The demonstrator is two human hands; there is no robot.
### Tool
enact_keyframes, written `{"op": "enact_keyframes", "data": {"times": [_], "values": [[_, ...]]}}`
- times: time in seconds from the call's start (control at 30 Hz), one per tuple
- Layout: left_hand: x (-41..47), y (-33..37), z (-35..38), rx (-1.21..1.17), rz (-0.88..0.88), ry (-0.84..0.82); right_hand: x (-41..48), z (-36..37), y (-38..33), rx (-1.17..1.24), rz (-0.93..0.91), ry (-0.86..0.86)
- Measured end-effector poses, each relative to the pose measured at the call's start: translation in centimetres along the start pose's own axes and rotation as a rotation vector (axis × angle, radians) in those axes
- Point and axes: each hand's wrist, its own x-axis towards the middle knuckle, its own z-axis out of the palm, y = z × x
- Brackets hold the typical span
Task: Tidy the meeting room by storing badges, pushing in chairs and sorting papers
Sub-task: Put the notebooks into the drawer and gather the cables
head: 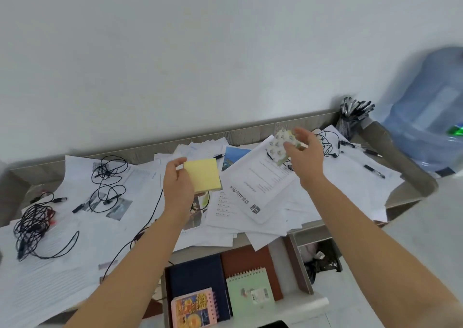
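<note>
My left hand (pixel 176 184) holds a yellow sticky-note pad (pixel 203 174) above the middle of the desk. My right hand (pixel 307 153) grips a small white patterned pad (pixel 280 146) over the loose papers at the back right. Loose white printed sheets (pixel 260 189) cover most of the desk top (pixel 400 149). Below the desk's front edge an open drawer (pixel 298 262) holds a dark blue notebook (pixel 198 275), a brown notebook (pixel 248 257), a green spiral notepad (pixel 250 290) and a pink spiral notebook (pixel 193 307).
Tangled black cables (pixel 33 225) lie at the left, with more black wires (pixel 107 177) over the papers. A mesh pen holder (pixel 350 119) stands at the back right corner. A pen (pixel 374 171) lies on the right sheets. A blue water jug (pixel 431 107) stands beyond the desk's right end.
</note>
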Motion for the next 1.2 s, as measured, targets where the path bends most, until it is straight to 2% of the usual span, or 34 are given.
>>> {"op": "enact_keyframes", "data": {"times": [0.1,0.17,0.23,0.4,0.5,0.6,0.67,0.8,0.87,0.93,1.03,1.13,1.2], "values": [[-3.5,-2.1,-2.9,-0.176,-0.211,-0.106,-6.5,-0.3,0.1,0.390,0.214,-0.105],[-5.8,-4.0,-4.8,-0.210,-0.259,-0.184,-10.9,-0.9,0.7,0.469,0.317,-0.202],[-7.4,-5.9,-6.2,-0.156,-0.296,-0.258,-14.4,-1.5,2.4,0.401,0.420,-0.314],[-10.0,-11.6,-9.1,0.023,-0.403,-0.340,-20.0,-3.2,8.1,0.014,0.627,-0.506],[-10.9,-15.4,-10.2,0.070,-0.526,-0.304,-21.8,-3.6,10.8,-0.067,0.750,-0.491],[-10.9,-18.4,-10.7,-0.021,-0.681,-0.217,-22.4,-3.2,13.0,-0.044,0.836,-0.409],[-10.4,-19.2,-10.7,-0.101,-0.709,-0.142,-22.1,-2.4,13.7,-0.011,0.836,-0.363],[-9.7,-20.1,-10.9,-0.129,-0.619,-0.005,-21.5,0.1,14.1,0.094,0.776,-0.305],[-9.9,-21.0,-10.5,0.042,-0.547,0.017,-21.1,0.9,15.4,-0.082,0.749,-0.361],[-10.9,-21.0,-10.5,0.173,-0.445,-0.036,-21.4,1.3,16.0,-0.244,0.696,-0.427],[-12.1,-20.9,-9.5,0.337,-0.289,-0.069,-20.6,1.3,16.2,-0.383,0.585,-0.539],[-13.0,-22.0,-9.4,0.663,-0.050,-0.069,-20.1,1.6,16.3,-0.621,0.404,-0.677],[-13.3,-23.1,-9.9,0.874,0.191,-0.181,-20.2,1.9,16.2,-0.800,0.233,-0.732]]}}
